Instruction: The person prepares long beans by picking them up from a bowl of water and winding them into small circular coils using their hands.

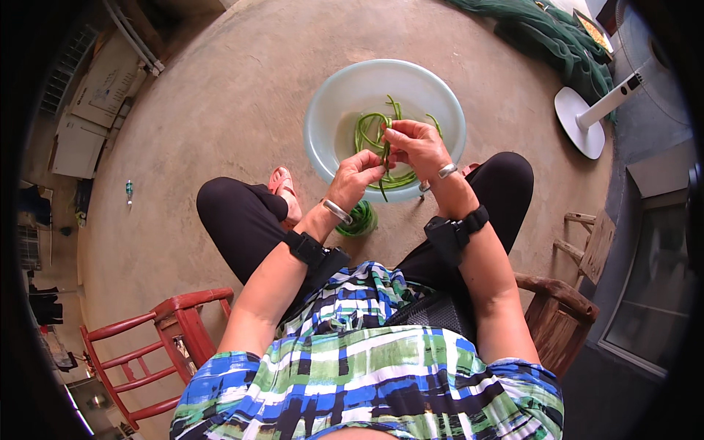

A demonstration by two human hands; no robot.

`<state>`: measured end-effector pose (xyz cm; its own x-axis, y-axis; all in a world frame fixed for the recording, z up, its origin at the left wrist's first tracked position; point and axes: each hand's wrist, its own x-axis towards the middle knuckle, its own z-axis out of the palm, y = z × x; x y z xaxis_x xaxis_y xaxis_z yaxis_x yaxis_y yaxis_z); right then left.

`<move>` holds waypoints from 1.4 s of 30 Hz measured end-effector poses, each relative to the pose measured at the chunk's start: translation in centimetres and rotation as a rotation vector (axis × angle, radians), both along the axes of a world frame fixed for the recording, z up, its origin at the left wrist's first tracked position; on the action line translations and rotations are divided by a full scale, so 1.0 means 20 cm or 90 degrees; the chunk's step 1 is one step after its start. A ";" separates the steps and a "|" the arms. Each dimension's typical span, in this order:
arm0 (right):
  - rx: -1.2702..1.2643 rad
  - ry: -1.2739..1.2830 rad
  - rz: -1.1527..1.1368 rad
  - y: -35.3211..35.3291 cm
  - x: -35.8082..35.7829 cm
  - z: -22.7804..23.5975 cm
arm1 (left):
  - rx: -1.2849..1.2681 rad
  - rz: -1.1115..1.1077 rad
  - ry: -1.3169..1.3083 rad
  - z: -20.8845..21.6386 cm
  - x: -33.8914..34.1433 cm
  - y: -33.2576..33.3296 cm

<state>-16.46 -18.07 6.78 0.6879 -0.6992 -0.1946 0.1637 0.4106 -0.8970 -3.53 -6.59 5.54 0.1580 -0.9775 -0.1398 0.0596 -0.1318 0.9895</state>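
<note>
Both hands are together over a pale blue-white round basin (334, 92) on the floor between my feet. My left hand (358, 174) is closed in a pinch on the lower part of long green beans (386, 149). Just above and to the right, my right hand (419, 147) pinches the same beans higher up. Bean ends hang below the left fingers and stick up beyond the right hand. More long beans (363, 132) lie curled in the basin, partly hidden by my hands. How many beans I hold cannot be made out.
A green bundle or container (358, 219) sits on the floor close to the basin, partly behind my left wrist. Red wooden chair (158, 345) at left, wooden stools (561, 315) at right. A white fan (587, 121) and dark green netting (546, 40) stand far right. A small bottle (129, 192) is left.
</note>
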 end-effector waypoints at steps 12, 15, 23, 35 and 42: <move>0.119 -0.105 -0.210 -0.12 0.02 -0.09 | 0.022 -0.039 0.077 -0.08 0.04 0.02; 0.106 -0.113 -0.209 -0.14 0.01 -0.07 | 0.022 -0.035 0.084 -0.08 0.06 0.03; 0.105 -0.154 -0.293 -0.20 0.01 -0.08 | 0.047 -0.040 0.075 -0.04 0.06 0.03; 0.106 -0.191 -0.375 -0.27 -0.02 -0.06 | 0.053 -0.049 0.113 0.00 0.09 0.05; 0.104 -0.220 -0.391 -0.30 -0.04 -0.03 | 0.060 -0.078 0.105 0.01 0.10 0.06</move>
<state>-17.23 -23.98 6.27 0.2206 -0.9601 -0.1718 0.6714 0.2773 -0.6872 -1.48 -5.44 5.81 0.0055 -0.9694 -0.2453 0.1975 -0.2395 0.9506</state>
